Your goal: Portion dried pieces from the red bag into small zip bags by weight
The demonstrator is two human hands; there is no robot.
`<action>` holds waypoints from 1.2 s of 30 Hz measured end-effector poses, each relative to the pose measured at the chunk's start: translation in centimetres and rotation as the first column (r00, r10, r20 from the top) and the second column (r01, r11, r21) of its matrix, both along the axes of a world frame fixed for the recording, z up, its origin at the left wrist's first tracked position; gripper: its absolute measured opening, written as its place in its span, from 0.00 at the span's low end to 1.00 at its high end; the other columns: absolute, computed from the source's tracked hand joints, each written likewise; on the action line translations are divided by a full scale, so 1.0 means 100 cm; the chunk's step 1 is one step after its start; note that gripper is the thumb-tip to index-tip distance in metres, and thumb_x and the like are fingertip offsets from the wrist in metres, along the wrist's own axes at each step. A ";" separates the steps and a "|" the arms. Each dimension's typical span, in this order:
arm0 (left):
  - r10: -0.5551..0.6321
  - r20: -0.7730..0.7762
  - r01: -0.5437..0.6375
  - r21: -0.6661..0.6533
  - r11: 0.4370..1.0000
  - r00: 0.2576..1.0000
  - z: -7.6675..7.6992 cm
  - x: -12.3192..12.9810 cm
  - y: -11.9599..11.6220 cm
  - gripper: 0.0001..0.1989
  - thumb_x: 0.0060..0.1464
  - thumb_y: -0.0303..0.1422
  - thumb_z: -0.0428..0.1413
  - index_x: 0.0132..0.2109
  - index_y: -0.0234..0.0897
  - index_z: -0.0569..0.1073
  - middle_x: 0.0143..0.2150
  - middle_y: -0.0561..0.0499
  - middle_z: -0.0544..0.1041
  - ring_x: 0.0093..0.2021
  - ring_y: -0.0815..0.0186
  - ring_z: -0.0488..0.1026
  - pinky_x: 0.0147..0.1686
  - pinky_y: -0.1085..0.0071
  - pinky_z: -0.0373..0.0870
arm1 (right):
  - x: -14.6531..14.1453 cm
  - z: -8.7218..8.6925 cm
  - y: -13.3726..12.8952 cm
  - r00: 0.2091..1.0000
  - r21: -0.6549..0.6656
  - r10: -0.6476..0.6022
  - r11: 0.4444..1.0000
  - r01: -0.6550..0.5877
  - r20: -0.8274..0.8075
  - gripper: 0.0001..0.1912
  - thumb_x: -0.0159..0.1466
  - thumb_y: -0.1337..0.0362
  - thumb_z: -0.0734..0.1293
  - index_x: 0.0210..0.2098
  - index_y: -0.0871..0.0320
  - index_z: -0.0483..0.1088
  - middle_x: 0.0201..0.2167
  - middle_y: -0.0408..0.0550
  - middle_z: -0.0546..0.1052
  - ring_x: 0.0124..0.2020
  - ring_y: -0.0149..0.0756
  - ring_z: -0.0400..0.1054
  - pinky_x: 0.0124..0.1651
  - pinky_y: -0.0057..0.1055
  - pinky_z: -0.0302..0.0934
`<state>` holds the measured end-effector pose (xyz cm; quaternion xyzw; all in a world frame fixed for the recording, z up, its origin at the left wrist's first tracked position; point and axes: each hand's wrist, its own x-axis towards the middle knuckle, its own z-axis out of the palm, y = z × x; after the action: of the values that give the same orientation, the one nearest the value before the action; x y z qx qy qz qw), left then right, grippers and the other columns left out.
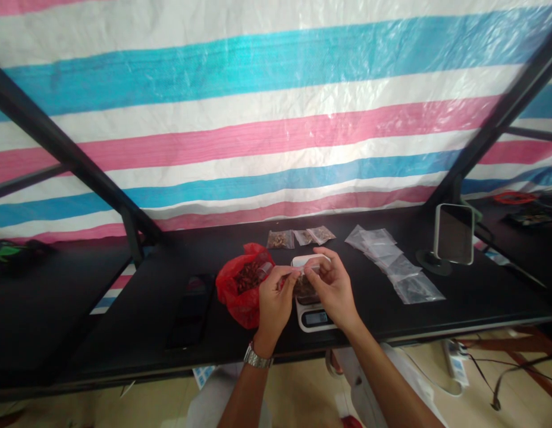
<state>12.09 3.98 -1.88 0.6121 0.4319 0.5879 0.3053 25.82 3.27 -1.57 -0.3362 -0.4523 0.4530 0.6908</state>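
My left hand [276, 297] and my right hand [333, 288] pinch the top edge of a small clear bag [305, 286] with brownish contents. Both hands are closed on it, over a white digital scale [304, 318] whose display faces me. Left of the scale, a red plastic bag [229, 291] lies open, holding dark reddish pieces [249, 276] and a small clear object. Behind the scale lie filled small bags [280, 239], [321, 235]. Flat clear bags [419, 288] overlap in a row to the right.
A phone-like device [454, 233] stands on a round base at the right. A dark flat object [191, 309] lies left of the red bag. Black frame bars [80, 160] rise at both sides before a striped sheet [276, 131].
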 end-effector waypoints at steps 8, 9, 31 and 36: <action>0.001 0.016 -0.001 -0.001 1.000 1.000 -0.001 0.003 -0.001 0.16 0.65 0.46 0.62 0.37 0.39 0.82 0.34 0.49 0.83 0.34 0.64 0.79 0.37 0.70 0.76 | -0.002 0.001 -0.002 1.000 -0.027 -0.021 0.999 0.021 0.009 0.23 0.64 0.56 0.78 0.55 0.48 0.70 0.36 0.41 0.79 0.38 0.35 0.76 0.44 0.33 0.72; 0.000 0.021 0.000 -0.002 1.000 1.000 -0.001 0.004 -0.001 0.15 0.65 0.46 0.62 0.37 0.39 0.82 0.34 0.49 0.83 0.34 0.64 0.79 0.37 0.70 0.76 | -0.002 0.001 -0.002 1.000 -0.024 -0.023 0.999 0.023 0.010 0.23 0.64 0.56 0.78 0.55 0.48 0.70 0.36 0.41 0.79 0.37 0.35 0.76 0.44 0.33 0.72; -0.016 0.048 0.016 -0.006 1.000 0.999 0.000 -0.002 0.000 0.12 0.64 0.41 0.63 0.38 0.38 0.83 0.35 0.49 0.84 0.35 0.64 0.81 0.38 0.71 0.76 | -0.007 0.003 -0.003 0.999 0.001 -0.030 1.000 0.030 0.015 0.23 0.64 0.58 0.79 0.54 0.49 0.69 0.37 0.41 0.79 0.39 0.34 0.77 0.48 0.33 0.73; -0.011 0.022 0.011 0.005 1.000 1.000 0.004 0.001 -0.002 0.13 0.66 0.41 0.61 0.37 0.37 0.81 0.34 0.49 0.83 0.35 0.64 0.80 0.38 0.71 0.75 | -0.008 0.003 -0.006 0.999 -0.005 -0.038 0.999 0.038 0.036 0.22 0.64 0.56 0.78 0.52 0.49 0.68 0.36 0.40 0.79 0.37 0.33 0.76 0.44 0.32 0.72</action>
<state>12.16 3.74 -1.52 0.6088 0.4238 0.5940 0.3115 24.98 2.67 -1.30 -0.3549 -0.4569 0.4349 0.6900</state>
